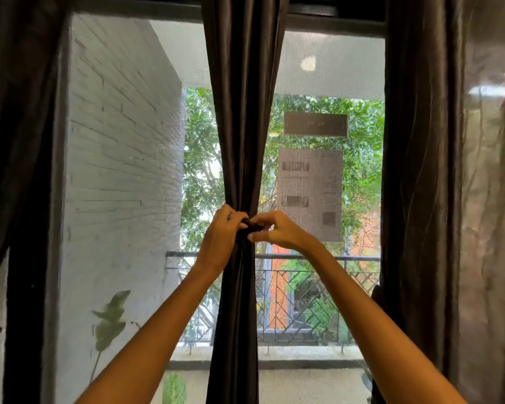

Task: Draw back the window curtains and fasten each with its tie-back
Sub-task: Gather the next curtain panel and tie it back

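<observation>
Dark brown centre curtain (239, 112) hangs bunched, long axis twelve to six. Left hand (220, 237) and right hand (277, 230) both pinch the dark tie-back (249, 225) around it.

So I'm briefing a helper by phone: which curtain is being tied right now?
Look at the window. Dark curtains hang at both edges; the dark brown gathered curtain hangs mid-window. Only it is cinched at its waist, where left hand and right hand meet.

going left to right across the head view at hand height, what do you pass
left curtain → white brick wall → left hand → tie-back on the middle curtain → right hand → papers on the glass → right curtain
</observation>
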### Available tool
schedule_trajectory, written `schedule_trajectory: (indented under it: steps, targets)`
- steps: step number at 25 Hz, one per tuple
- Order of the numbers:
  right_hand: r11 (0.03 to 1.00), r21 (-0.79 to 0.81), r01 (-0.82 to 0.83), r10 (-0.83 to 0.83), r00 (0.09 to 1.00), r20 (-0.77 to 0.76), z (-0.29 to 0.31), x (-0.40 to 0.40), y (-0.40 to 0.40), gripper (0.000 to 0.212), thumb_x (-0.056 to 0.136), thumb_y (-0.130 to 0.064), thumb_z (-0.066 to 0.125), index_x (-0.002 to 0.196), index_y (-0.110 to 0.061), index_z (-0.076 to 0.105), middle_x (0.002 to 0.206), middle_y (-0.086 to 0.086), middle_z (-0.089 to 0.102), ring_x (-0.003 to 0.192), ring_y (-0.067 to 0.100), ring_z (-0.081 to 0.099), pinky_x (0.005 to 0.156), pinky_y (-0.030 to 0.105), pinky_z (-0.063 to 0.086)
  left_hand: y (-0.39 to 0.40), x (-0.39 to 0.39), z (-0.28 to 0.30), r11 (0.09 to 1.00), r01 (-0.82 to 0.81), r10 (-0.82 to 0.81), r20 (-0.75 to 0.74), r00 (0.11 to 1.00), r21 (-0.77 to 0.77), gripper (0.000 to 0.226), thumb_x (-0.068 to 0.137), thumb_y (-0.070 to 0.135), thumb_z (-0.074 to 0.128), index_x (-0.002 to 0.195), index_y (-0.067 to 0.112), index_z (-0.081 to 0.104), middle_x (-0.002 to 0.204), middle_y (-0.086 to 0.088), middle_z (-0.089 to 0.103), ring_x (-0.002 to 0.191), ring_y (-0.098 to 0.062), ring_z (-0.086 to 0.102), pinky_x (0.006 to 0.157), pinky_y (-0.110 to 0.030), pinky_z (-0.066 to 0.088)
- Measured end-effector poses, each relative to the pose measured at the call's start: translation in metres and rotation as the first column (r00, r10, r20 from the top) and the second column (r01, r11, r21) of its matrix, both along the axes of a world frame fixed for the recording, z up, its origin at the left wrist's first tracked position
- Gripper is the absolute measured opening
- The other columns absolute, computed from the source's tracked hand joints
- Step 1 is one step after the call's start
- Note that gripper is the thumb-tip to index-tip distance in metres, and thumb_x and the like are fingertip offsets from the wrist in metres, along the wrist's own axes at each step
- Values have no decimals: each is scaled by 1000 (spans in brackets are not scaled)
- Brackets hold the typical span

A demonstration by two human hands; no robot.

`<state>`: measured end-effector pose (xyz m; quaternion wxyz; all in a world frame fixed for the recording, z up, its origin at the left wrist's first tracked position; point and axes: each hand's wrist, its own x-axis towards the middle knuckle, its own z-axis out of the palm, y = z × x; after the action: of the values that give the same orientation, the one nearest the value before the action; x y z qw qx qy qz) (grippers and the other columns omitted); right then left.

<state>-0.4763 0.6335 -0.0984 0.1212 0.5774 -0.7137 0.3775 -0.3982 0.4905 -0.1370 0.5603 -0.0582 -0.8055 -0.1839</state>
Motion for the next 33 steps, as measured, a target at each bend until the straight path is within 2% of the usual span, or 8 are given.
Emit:
schedule_trajectory:
  steps: [2,6,11,16,22,26,30,33]
  targets:
    - [986,138,93,-72,986,-150,6,0,-3,20,75,-6,72,92,-1,64,76,7,61,68,15,55,68,32,46,3,-2,3,999,-3,2,26,1000,38,21,93,17,43,104,12,60,103,1,47,87,-8,43,70,5,33]
    - [964,130,233,-195,948,-251,4,-1,-11,33,78,-30,73,61,-19,47,56,-1,43,50,12,39,50,24,28,7,-6,14,999,13,-13,-19,1000,41,15,85,5,59,97,3,68,96,-15,63,87,-22,58,75,-13,43]
    - [933,-241,266,-338,878,-339,-12,-1,-13,25,84,-18,63,104,-7,54,81,9,62,69,25,55,57,34,41,-8,5,33,969,140,-169,137,976,201,16,78,5,69,93,1,71,93,-16,70,83,-16,59,64,1,40]
    - [769,-591,243,-627,465,-625,-34,-5,-24,13,84,-13,63,93,-7,55,86,8,61,82,23,57,46,28,51,-13,11,38,921,223,-291,184,939,321,20,79,4,68,99,0,69,80,-4,66,73,-7,62,70,-11,50]
    - [673,-688,273,-739,294,-606,-35,-5,-20,21,91,-26,47,77,-12,51,71,4,55,66,16,53,39,20,40,-13,9,27,818,325,-392,48,919,474,21,80,-1,66,100,-3,67,72,-3,63,56,6,61,62,-13,54]
    - [713,-634,299,-701,337,-629,-29,-6,-17,24,88,-28,41,72,-14,51,65,0,53,58,14,50,36,18,35,-11,12,27,743,392,-500,60,864,542,23,87,1,57,109,-1,63,82,1,66,63,5,65,65,-10,53]
    - [887,-399,232,-459,540,-706,-23,-14,-9,20,87,-21,52,77,-4,53,69,11,58,60,27,56,40,29,38,-15,10,27,698,392,-524,55,850,599,22,88,1,54,108,-2,64,70,10,70,64,3,66,65,-11,54]
    - [917,-313,247,-395,663,-636,-24,-12,-8,16,83,-11,58,77,3,53,66,19,58,55,32,54,46,29,29,-9,2,25,696,366,-464,-2,886,618,18,88,3,56,100,-4,67,65,12,68,67,-4,63,67,-19,53]
